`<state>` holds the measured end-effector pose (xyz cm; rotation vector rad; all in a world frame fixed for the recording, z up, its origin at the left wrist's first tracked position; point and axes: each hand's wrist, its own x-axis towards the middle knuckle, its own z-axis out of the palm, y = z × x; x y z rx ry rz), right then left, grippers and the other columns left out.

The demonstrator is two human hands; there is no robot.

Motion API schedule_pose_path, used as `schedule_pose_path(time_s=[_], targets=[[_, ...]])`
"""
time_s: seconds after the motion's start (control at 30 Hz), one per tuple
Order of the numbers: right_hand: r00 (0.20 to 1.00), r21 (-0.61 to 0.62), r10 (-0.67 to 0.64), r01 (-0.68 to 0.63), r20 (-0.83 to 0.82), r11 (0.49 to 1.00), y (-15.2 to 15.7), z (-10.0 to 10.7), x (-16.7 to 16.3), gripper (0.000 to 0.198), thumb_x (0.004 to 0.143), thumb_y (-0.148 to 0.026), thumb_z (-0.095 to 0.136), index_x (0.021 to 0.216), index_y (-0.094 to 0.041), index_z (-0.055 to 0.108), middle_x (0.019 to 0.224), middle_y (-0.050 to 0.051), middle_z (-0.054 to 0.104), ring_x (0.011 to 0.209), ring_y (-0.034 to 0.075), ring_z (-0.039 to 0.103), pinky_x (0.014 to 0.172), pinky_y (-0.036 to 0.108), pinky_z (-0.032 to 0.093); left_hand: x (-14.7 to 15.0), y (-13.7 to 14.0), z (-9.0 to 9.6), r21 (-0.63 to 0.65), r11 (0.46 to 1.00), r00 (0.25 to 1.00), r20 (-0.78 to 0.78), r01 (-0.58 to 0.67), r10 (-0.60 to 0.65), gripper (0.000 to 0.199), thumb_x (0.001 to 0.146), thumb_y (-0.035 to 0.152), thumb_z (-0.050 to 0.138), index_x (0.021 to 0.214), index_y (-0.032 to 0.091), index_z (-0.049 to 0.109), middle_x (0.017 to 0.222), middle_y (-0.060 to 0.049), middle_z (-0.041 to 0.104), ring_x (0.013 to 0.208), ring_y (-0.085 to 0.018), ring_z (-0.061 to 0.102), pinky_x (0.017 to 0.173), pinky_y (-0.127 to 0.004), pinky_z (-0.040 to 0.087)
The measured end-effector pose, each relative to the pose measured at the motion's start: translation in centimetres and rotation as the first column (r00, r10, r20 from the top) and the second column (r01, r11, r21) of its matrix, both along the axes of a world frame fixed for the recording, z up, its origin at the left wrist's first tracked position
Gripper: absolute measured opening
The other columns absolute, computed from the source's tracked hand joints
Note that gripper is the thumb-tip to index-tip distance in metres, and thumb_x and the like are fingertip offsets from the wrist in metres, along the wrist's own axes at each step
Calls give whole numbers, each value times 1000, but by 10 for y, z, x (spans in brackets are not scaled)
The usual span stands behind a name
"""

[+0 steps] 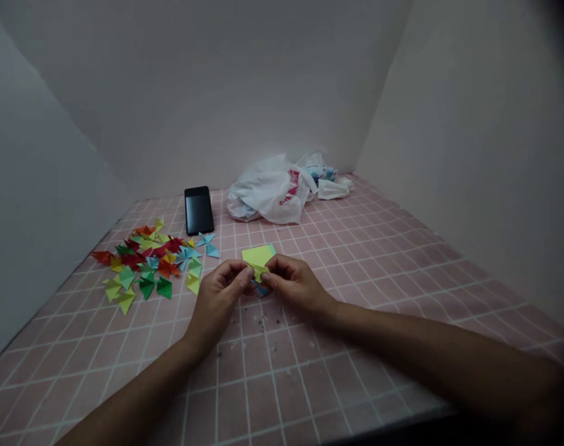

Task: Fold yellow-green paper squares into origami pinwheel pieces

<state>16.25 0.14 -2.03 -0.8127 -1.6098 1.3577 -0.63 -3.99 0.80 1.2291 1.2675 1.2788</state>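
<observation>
Between my two hands is a small yellow piece of folded paper (258, 271), pinched at its left and right ends. My left hand (224, 291) is closed on one end with thumb and forefinger, and my right hand (294, 284) grips the other end the same way. Just behind the fingers lies a stack of square paper sheets (258, 253), yellow on top with a green edge showing at the right. A bit of blue paper (260, 289) peeks out below the fingers, mostly hidden by them.
Left of my hands spreads a pile of folded paper pieces (147, 254) in red, orange, yellow, green and blue. A black phone (199, 212) lies behind it. White plastic bags (273, 189) sit near the back wall. Pink checked covering (379, 297) lines the table; walls rise on three sides.
</observation>
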Motion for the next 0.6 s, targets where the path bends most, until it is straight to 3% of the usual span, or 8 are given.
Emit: schedule_pose_path(time_s=[0.2,0.43,0.53,0.6], targets=[[999,45,1,-3,41,999,-3,0,0,20,84,-32,66,74,-18,56,72,0,56,68,13,50,62,27,40,0,0,-2,-22,999,999,23,-45,45,17,76,33,74,77,16,71,66,0,68,62,-13,63,64,-25,51],[997,-139,50,-58,-63,989,-2,1,-2,23,80,-33,70,73,-18,55,67,-1,59,61,11,51,59,27,39,2,2,-3,-79,997,986,163,-2,15,20,75,35,76,75,17,67,65,3,65,59,-11,60,62,-23,51],[996,-170,48,-59,-71,984,-3,0,-4,23,80,-33,71,72,-18,56,65,-1,60,59,11,52,58,26,39,2,3,-2,-117,993,992,124,13,2,24,73,39,77,80,17,70,66,2,66,59,-12,60,60,-24,51],[996,-192,61,-72,-65,979,-4,0,-4,24,80,-34,71,71,-18,56,64,-2,61,58,11,52,56,26,39,2,2,-1,-120,993,998,57,2,5,24,72,39,77,74,17,70,62,2,65,56,-12,58,57,-24,48]])
